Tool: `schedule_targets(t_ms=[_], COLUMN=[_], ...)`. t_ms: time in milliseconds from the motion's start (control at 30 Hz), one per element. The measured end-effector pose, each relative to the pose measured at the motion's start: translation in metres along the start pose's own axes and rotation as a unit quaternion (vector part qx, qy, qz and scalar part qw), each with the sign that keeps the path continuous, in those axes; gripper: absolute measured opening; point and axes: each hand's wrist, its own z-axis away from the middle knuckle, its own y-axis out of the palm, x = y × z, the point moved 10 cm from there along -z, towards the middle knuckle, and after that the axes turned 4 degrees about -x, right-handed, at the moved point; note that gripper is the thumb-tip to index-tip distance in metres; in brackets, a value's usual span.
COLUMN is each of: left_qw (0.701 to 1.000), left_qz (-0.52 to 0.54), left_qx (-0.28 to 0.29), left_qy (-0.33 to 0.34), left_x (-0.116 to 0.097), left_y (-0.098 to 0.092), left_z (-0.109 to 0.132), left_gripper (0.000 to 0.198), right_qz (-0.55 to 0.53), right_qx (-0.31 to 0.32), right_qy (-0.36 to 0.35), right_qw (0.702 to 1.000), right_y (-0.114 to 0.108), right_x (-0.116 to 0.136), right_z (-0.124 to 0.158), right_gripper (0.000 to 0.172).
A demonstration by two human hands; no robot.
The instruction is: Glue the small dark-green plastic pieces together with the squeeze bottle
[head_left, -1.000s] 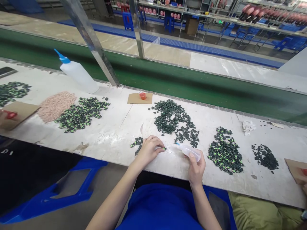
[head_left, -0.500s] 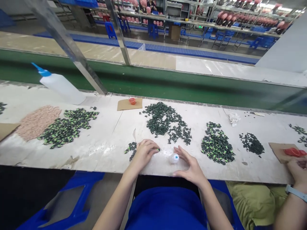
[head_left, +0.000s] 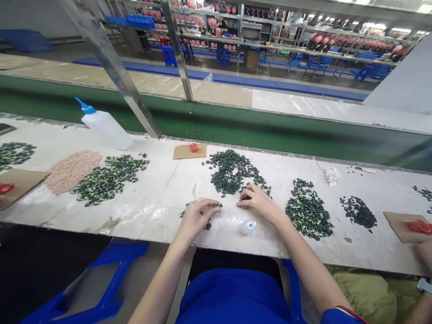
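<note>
My left hand is closed in a pinch on a small black-and-green piece held just above the table. Under and beside that hand lie a few similar pieces, partly covered by the fingers. My right hand is at the lower edge of a pile of small dark green pieces, its thumb and fingers curled around dark pieces there. Between my forearms, near the table's front edge, stands a small white bottle with a blue tip, touched by neither hand.
Black-and-green pieces and small black bits lie to the right. Leftward are pink pieces, another black-and-green pile and a large white bottle. A red cup sits on cardboard. A co-worker's hand shows far right.
My right hand has left the small white bottle and moved up to the dark green pile, its fingers curling in. My left hand still pinches its piece. The view has shifted slightly.
</note>
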Motion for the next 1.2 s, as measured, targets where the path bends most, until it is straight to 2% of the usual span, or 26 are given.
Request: schedule_targets(t_ms=[100,200,300,400,567,667,767,900,1067,1200], left_qw=[0.999,0.998,0.997,0.997,0.994,0.993,0.990,0.985,0.986,0.989], left_qz=[0.030,0.051,0.065,0.077,0.107,0.117,0.132,0.161,0.155,0.144], left_qx=[-0.012,-0.021,-0.019,-0.008,0.002,0.010,0.028,0.051,0.038,0.037], left_qy=[-0.018,-0.038,-0.037,-0.021,-0.012,-0.015,-0.026,-0.039,-0.039,-0.026], left_x=[0.002,0.001,-0.008,-0.019,-0.028,-0.029,-0.029,-0.032,-0.040,-0.047], left_y=[-0.002,0.001,0.008,0.018,0.027,0.031,0.037,0.046,0.047,0.049], left_z=[-0.001,-0.002,-0.005,-0.009,-0.013,-0.014,-0.015,-0.016,-0.018,-0.019], left_gripper=[0.016,0.017,0.014,0.013,0.017,0.016,0.014,0.019,0.017,0.014], right_qz=[-0.056,-0.145,-0.255,-0.343,-0.436,-0.458,-0.461,-0.460,-0.433,-0.428], right_qx=[-0.020,-0.093,-0.176,-0.199,-0.201,-0.204,-0.222,-0.257,-0.295,-0.305], right_qy=[0.011,0.072,0.182,0.260,0.303,0.328,0.338,0.317,0.303,0.311], right_qw=[0.998,0.982,0.933,0.881,0.823,0.801,0.790,0.789,0.796,0.792], right_y=[-0.002,-0.016,-0.027,-0.022,-0.011,-0.005,-0.004,-0.011,-0.023,-0.023], right_x=[-0.006,-0.013,-0.022,-0.023,-0.024,-0.027,-0.030,-0.029,-0.028,-0.032], right_z=[0.000,0.004,0.013,0.019,0.020,0.024,0.029,0.033,0.037,0.041], right_gripper=[0.015,0.017,0.015,0.014,0.017,0.019,0.018,0.012,0.007,0.015])
